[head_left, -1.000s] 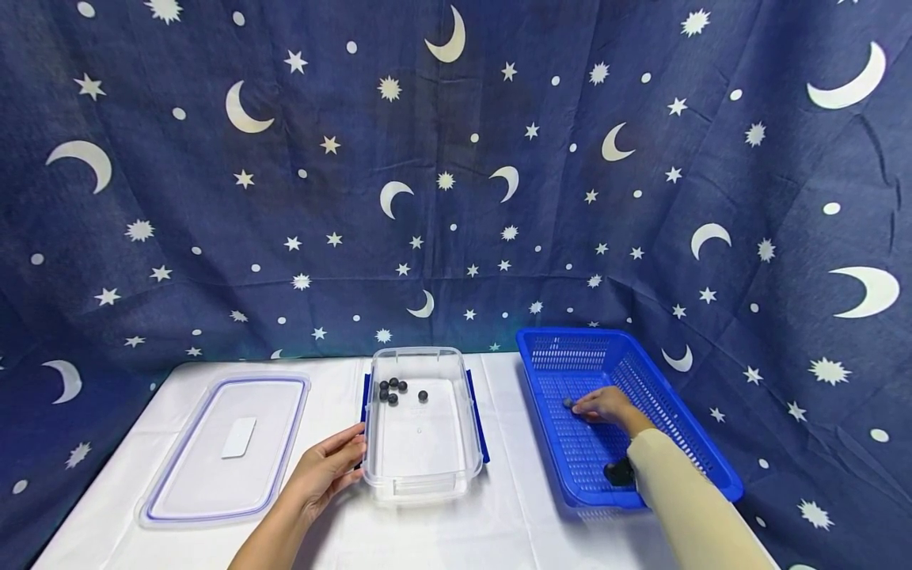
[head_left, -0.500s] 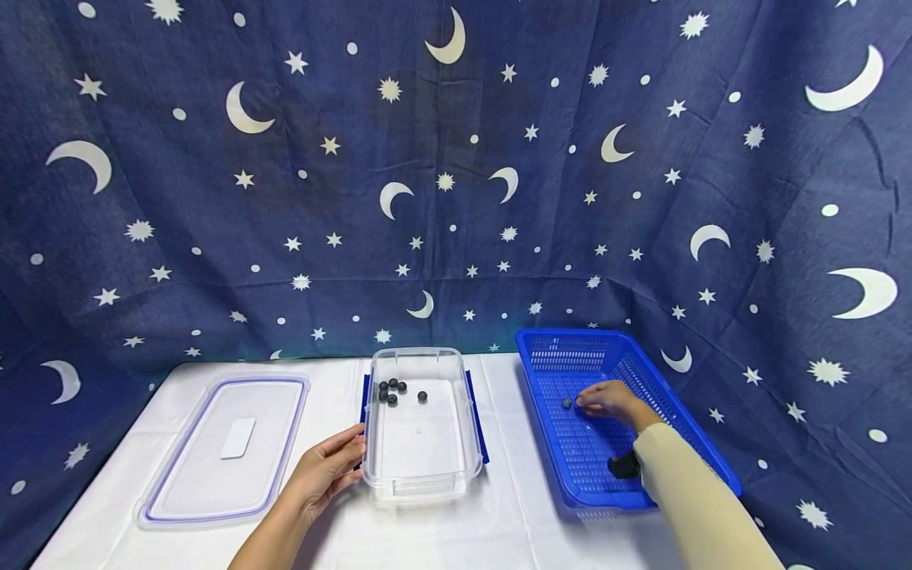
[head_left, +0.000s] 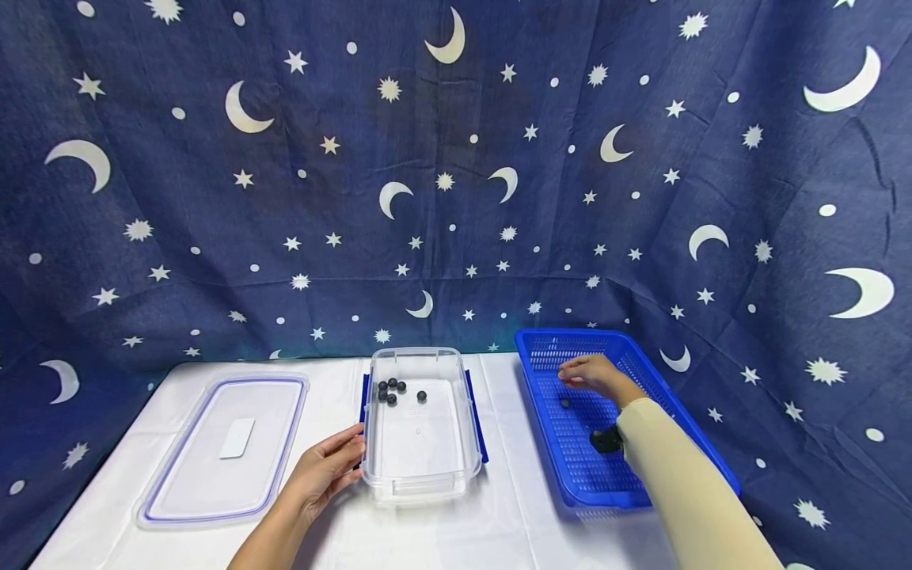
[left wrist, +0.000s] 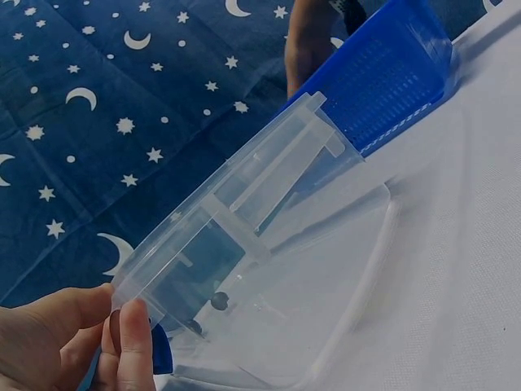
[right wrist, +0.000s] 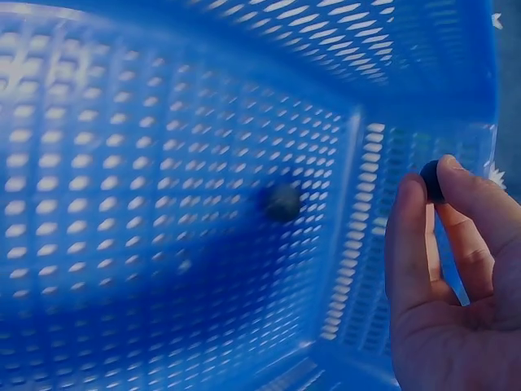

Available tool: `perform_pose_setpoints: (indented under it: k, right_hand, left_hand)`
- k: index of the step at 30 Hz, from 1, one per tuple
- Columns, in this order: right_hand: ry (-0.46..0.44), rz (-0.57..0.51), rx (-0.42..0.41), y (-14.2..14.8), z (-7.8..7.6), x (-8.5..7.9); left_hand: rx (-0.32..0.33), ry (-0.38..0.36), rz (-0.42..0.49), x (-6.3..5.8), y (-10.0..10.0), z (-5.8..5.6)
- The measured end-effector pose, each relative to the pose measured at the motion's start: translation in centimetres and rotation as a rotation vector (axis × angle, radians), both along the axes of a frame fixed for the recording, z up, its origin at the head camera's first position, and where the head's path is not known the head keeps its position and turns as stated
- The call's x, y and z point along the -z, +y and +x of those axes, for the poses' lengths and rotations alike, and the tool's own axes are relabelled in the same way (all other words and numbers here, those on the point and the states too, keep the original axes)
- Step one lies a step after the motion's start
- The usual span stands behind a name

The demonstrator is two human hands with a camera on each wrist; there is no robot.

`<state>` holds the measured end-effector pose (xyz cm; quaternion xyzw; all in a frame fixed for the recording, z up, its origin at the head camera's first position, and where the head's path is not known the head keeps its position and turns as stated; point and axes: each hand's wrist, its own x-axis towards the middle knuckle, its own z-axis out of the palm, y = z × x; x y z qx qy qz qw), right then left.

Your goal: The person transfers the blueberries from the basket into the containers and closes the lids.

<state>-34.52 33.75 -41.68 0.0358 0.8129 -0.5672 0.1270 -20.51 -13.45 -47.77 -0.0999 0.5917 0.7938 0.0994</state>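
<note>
My left hand (head_left: 324, 473) holds the left side of a clear plastic container (head_left: 427, 447) with blue side latches. In the left wrist view its thumb and fingers grip the rim. Several small black balls (head_left: 422, 396) lie toward the far end inside. Over the blue basket (head_left: 580, 467), my right hand (head_left: 597, 375) pinches one black ball (right wrist: 431, 181) between thumb and fingertips, as the right wrist view shows; the head view hides that ball. Another dark ball (right wrist: 282, 203) lies on the basket's perforated floor, below the hand.
A clear lid (head_left: 188, 483) with a blue-purple seal lies flat at the left of the white-covered table (head_left: 499, 514), with a white rectangle (head_left: 237, 438) on it. A dark blue curtain (head_left: 321, 198) with moons and stars hangs behind.
My right hand has risen from the basket floor and shifted slightly toward the far left, leaving one ball behind. My left hand and the container have stayed put.
</note>
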Motion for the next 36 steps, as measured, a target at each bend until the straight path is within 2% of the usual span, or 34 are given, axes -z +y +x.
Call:
perform_pose_setpoints:
  k: [6,15,24,29,36]
  right_hand:
    - [-0.011,-0.032,-0.005,-2.0,-1.1,-1.4]
    - [-0.007,-0.072,-0.036,-4.6,-1.8,-2.4]
    - [-0.027,-0.083,0.013,-6.0,-2.5,-2.7]
    - [-0.035,-0.083,-0.001,-6.8,-2.6,-3.2]
    - [-0.017,-0.073,-0.042,-9.3,-2.8,-3.5]
  left_hand:
    - [0.026,0.056,0.041,0.2,-0.2,0.2]
    - [-0.013,-0.007,-0.012,-0.2,0.1,0.1]
    - [-0.01,-0.01,-0.011,-0.3,0.1,0.1]
    - [-0.008,-0.008,-0.014,-0.3,0.1,0.1]
    - [-0.007,-0.013,-0.009,-0.2,0.1,0.0]
